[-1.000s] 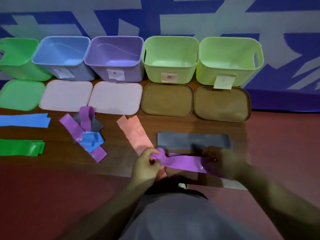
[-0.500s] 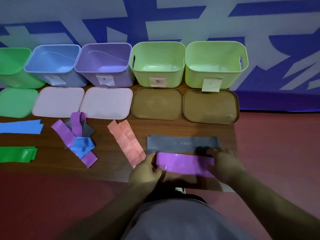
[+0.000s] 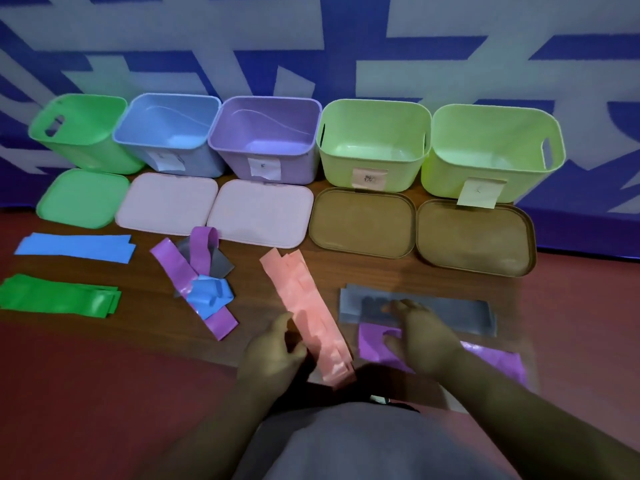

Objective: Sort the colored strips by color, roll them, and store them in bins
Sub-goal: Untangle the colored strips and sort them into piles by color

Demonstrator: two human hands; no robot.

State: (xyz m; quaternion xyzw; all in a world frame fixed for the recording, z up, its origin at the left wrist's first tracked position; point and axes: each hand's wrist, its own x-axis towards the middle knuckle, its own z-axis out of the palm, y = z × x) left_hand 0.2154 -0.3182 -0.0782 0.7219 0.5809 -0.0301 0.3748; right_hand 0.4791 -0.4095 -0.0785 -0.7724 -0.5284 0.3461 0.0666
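A purple strip (image 3: pixel 491 362) lies flat near the table's front edge, just in front of a stack of grey strips (image 3: pixel 460 313). My right hand (image 3: pixel 422 337) presses on the purple strip's left part, its straight fingers reaching onto the grey stack. My left hand (image 3: pixel 273 355) sits loosely curled beside the near end of the pink strips (image 3: pixel 301 299) and holds nothing that I can see. Left of them a mixed pile (image 3: pixel 197 278) has purple, blue and grey strips. Blue strips (image 3: pixel 76 247) and green strips (image 3: pixel 52 299) lie at the far left.
Along the wall stand a green bin (image 3: pixel 79 133), a blue bin (image 3: pixel 166 133), a purple bin (image 3: pixel 266 133) and two lime bins (image 3: pixel 374 140) (image 3: pixel 491 147), all without strips. Their lids (image 3: pixel 259 213) lie flat in front of them.
The purple strip went from held between both hands to lying flat. My left hand let go and moved left of the pink strips; my right hand slid left along it.
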